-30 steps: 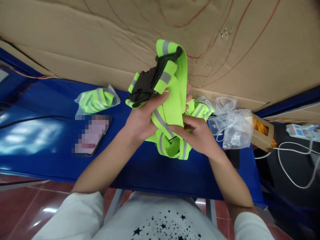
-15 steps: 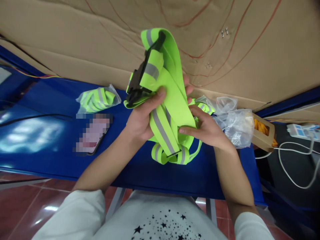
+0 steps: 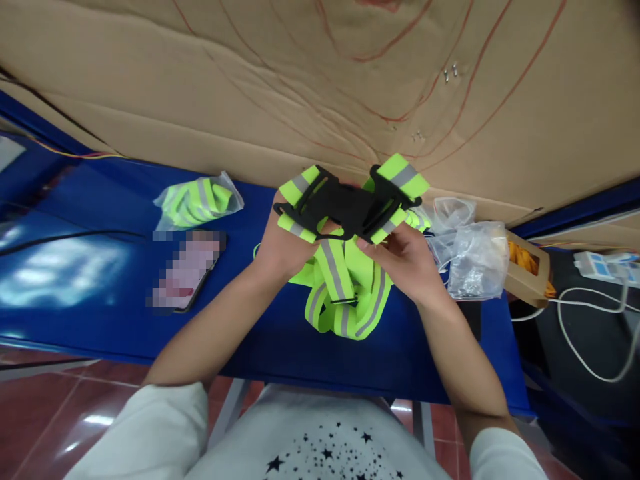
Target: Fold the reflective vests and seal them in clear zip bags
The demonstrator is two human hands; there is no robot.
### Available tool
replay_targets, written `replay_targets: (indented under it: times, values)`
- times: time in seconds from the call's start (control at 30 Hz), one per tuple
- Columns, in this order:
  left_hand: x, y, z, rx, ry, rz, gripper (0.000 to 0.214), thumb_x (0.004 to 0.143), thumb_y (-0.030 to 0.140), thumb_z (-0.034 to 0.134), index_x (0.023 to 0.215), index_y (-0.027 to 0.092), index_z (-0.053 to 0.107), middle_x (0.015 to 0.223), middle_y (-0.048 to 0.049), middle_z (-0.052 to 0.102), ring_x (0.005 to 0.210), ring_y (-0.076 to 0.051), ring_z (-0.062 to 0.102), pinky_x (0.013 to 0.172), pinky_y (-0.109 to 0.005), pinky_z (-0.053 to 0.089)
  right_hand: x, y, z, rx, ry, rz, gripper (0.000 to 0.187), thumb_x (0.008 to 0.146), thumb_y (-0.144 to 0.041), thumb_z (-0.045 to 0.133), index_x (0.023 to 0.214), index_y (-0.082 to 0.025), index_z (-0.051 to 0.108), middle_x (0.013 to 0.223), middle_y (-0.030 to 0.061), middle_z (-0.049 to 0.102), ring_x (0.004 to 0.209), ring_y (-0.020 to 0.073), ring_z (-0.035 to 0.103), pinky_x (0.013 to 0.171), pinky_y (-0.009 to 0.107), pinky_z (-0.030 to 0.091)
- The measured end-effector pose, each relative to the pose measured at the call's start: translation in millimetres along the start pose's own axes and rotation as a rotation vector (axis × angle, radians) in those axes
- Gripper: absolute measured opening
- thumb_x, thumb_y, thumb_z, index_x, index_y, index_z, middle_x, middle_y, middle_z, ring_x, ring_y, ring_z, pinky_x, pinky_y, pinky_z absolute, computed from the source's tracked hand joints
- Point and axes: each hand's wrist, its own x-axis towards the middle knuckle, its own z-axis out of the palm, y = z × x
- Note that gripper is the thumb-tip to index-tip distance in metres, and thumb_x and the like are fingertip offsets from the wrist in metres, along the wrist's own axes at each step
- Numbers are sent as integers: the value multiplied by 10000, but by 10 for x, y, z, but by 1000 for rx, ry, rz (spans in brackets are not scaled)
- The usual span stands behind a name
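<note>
Between my hands is a neon-yellow reflective harness (image 3: 337,267) with grey stripes along its straps. Its broad black plastic bracket (image 3: 345,208) faces up, with short strap loops at its corners. My left hand (image 3: 287,243) is closed around the left part, its fingers partly hidden behind the bracket. My right hand (image 3: 407,257) grips the right side, thumb on the yellow strap just below the bracket. Lower straps, one with a thin black slider (image 3: 345,301), hang or lie in loops over the blue table; I cannot tell how much of them rests on it.
On the blue table (image 3: 115,320), a bagged yellow strap bundle (image 3: 200,202) lies at left, above a phone (image 3: 187,270). Clear plastic bags (image 3: 477,260) and an open cardboard box (image 3: 529,267) are at right. A cardboard-covered panel (image 3: 150,80) rises behind. White cables (image 3: 590,357) hang far right.
The harness has been lowered and turned, so its black bracket now lies flat across between both hands. My right hand has moved up beside the bracket's right side.
</note>
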Motion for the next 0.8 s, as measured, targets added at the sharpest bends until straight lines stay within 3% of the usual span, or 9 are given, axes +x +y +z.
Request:
replay_targets:
  times: [0.1,0.23,0.47,0.6,0.7,0.8]
  values:
    - [-15,49,1,51,-25,50,467,590,490,994,966,312,780,1015,-13,805,1235,-368,646,1060,-512,525,-5,-31,-79,-150,-84,-60,275,895,-512,768,905,-239,739,806,-15,716,694,150,617,639,294,531]
    - [-12,135,29,30,-101,-34,527,540,643,974,912,317,791,923,-14,803,1018,-316,715,964,-491,576,-23,-106,-161,-165,22,-89,284,971,-499,680,898,-233,749,803,-9,711,747,169,637,709,317,542]
    - [-5,121,72,39,-66,-84,533,528,651,973,856,279,777,930,-11,801,951,-283,722,1011,-495,561,-64,-64,-97,14,128,-26,288,1011,-548,618,1102,-302,737,984,16,742,951,236,719,798,385,619]
    - [-4,94,13,7,-179,-158,504,581,554,977,950,262,798,992,-47,799,965,-281,729,999,-484,568,-72,-118,-144,-87,58,-75,252,973,-510,692,1081,-290,747,1043,31,754,1093,277,704,947,447,611]
    - [1,35,-62,-90,-165,-304,520,562,541,979,933,233,783,973,-55,788,998,-273,737,985,-467,578,-62,-165,-264,-182,88,-80,184,1008,-422,651,1055,-283,763,1016,16,762,1007,259,712,916,441,609]
    - [-7,-33,-68,-126,-181,-284,536,536,523,992,936,232,787,951,-37,792,979,-257,748,972,-432,584,-56,-177,-361,-174,117,-109,142,998,-349,657,1060,-301,776,1044,2,764,1030,254,713,933,424,600]
